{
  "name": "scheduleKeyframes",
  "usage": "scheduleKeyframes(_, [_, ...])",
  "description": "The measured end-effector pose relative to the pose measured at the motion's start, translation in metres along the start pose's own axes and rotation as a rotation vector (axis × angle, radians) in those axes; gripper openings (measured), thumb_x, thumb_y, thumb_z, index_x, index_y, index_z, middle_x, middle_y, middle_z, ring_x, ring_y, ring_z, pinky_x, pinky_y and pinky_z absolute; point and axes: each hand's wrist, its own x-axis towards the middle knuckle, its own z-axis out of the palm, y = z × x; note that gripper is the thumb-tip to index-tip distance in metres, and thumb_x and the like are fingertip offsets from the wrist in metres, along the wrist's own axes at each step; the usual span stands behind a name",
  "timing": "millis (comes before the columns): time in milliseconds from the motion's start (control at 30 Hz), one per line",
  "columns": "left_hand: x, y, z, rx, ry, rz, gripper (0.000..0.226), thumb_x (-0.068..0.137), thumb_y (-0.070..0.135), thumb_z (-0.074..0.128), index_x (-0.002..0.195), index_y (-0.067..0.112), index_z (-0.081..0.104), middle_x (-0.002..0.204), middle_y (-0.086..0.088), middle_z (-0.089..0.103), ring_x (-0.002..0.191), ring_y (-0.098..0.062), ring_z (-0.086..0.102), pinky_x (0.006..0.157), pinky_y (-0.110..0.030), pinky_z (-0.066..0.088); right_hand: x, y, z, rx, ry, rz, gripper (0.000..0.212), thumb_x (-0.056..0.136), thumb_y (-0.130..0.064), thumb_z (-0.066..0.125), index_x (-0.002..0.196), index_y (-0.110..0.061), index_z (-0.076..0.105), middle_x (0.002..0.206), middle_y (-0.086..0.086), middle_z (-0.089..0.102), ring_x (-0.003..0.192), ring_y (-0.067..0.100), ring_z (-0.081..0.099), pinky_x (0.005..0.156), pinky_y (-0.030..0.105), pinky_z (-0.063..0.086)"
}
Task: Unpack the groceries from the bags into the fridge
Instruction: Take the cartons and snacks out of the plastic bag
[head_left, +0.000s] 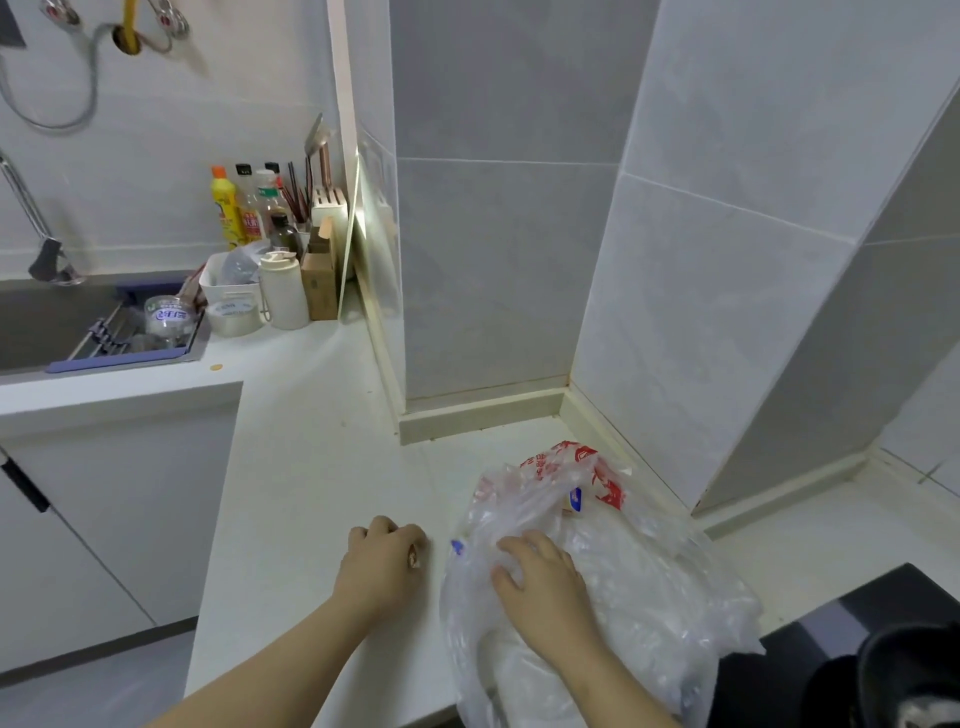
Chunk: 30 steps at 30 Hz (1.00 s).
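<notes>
Right hand (540, 587): fingers spread, pressing plastic bag (623, 561), probably feeling for its opening.
Left hand (384, 556): fingers curled on countertop (311, 467), apparently bracing; contents uncertain.

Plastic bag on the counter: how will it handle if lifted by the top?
The plastic bag looks thin and crinkled, so probably floppy and slippery. It bulges with contents, so it will likely sag and swing. The right hand presses on it; a two-handed lift seems safer.

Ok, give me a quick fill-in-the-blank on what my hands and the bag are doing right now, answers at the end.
1. The right hand rests on a clear plastic ____ lying on the white counter.
2. The left hand is curled into a loose fist directly on the ____.
3. The print on the bag is ____ in colour.

Answers: bag; counter; red
</notes>
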Motion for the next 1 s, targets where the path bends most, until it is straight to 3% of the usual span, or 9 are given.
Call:
scheduleKeyframes(133, [0.006, 0.018, -0.018, -0.326, 0.202, -0.025, 0.027, 0.088, 0.031, 0.057, 0.114, 0.025, 0.054, 0.101, 0.0, 0.052, 0.097, -0.009, 0.044, 0.079, -0.021, 0.036, -0.002, 0.001, -0.007, 0.35, 0.281, 0.019, 0.026, 0.093, -0.019, 0.05, 0.119, -0.02, 0.052, 0.13, -0.006, 0.039, 0.107, 0.008, 0.047, 0.087, 0.017, 0.037])
scheduleKeyframes(267, [-0.004, 0.065, -0.045, -0.492, 0.344, 0.161, 0.017, 0.091, 0.017, 0.043, 0.101, 0.019, 0.057, 0.108, 0.001, 0.038, 0.086, -0.005, 0.05, 0.079, -0.019, 0.035, 0.001, 0.002, -0.016, 0.593, 0.426, 0.146, 0.025, 0.091, 0.0, 0.044, 0.103, -0.022, 0.047, 0.116, 0.0, 0.04, 0.082, 0.012, 0.051, 0.068, 0.021, 0.038])
scheduleKeyframes(400, [-0.01, 0.093, -0.029, -0.218, 0.344, 0.386, 0.025, 0.091, 0.022, 0.037, 0.096, 0.017, 0.061, 0.116, 0.002, 0.042, 0.103, -0.021, 0.047, 0.082, -0.026, 0.041, 0.002, 0.006, -0.021, 0.58, 0.359, 0.131, 0.033, 0.092, 0.004, 0.039, 0.109, -0.022, 0.05, 0.119, -0.003, 0.048, 0.096, 0.014, 0.051, 0.076, 0.021, 0.037])
scheduleKeyframes(500, [-0.014, 0.095, -0.018, 0.02, 0.247, 0.479, 0.028, 0.085, 0.038, 0.039, 0.096, 0.025, 0.061, 0.105, -0.003, 0.058, 0.076, -0.023, 0.06, 0.05, -0.024, 0.042, -0.001, 0.01, -0.023, 0.503, 0.307, 0.121, 0.04, 0.092, 0.004, 0.037, 0.123, -0.018, 0.05, 0.12, -0.007, 0.047, 0.097, 0.01, 0.047, 0.078, 0.017, 0.035])
scheduleKeyframes(567, [-0.012, 0.089, -0.016, 0.183, 0.194, 0.571, 0.032, 0.073, 0.047, 0.059, 0.102, 0.033, 0.055, 0.105, -0.004, 0.059, 0.067, -0.019, 0.061, 0.04, -0.022, 0.041, -0.003, 0.012, -0.024, 0.464, 0.279, 0.11, 0.045, 0.091, 0.004, 0.037, 0.128, -0.02, 0.048, 0.124, -0.007, 0.048, 0.101, 0.01, 0.049, 0.081, 0.019, 0.037])
scheduleKeyframes(633, [-0.011, 0.085, -0.012, 0.299, 0.087, 0.573, 0.056, 0.066, 0.046, 0.075, 0.115, 0.035, 0.049, 0.13, -0.012, 0.047, 0.083, -0.024, 0.061, 0.05, -0.026, 0.047, -0.005, 0.014, -0.023, 0.411, 0.242, 0.095, 0.045, 0.092, 0.001, 0.036, 0.13, -0.022, 0.045, 0.127, -0.005, 0.049, 0.109, 0.012, 0.049, 0.087, 0.023, 0.04])
scheduleKeyframes(733, [-0.011, 0.084, -0.013, 0.367, 0.067, 0.496, 0.057, 0.083, 0.015, 0.057, 0.131, 0.037, 0.035, 0.155, -0.008, 0.002, 0.109, -0.029, 0.049, 0.068, -0.03, 0.045, -0.003, 0.018, -0.018, 0.275, 0.132, 0.067, 0.042, 0.093, -0.004, 0.036, 0.131, -0.022, 0.044, 0.13, -0.003, 0.051, 0.119, 0.015, 0.047, 0.097, 0.028, 0.041])
scheduleKeyframes(800, [-0.01, 0.084, -0.016, 0.348, 0.086, 0.488, 0.059, 0.083, 0.004, 0.047, 0.13, 0.038, 0.036, 0.156, -0.008, -0.001, 0.107, -0.029, 0.051, 0.064, -0.03, 0.039, -0.001, 0.02, -0.013, 0.189, 0.037, 0.061, 0.041, 0.094, -0.007, 0.037, 0.131, -0.021, 0.044, 0.132, -0.002, 0.051, 0.122, 0.016, 0.047, 0.1, 0.031, 0.04])
scheduleKeyframes(1000, [-0.01, 0.074, -0.029, 0.379, -0.047, 0.643, 0.037, 0.091, 0.045, 0.047, 0.128, 0.042, 0.047, 0.157, 0.003, -0.001, 0.117, -0.024, 0.045, 0.082, -0.031, 0.044, 0.0, 0.025, -0.003, 0.073, -0.126, 0.097, 0.043, 0.093, -0.013, 0.035, 0.133, -0.024, 0.049, 0.134, 0.0, 0.054, 0.121, 0.02, 0.051, 0.102, 0.033, 0.043])
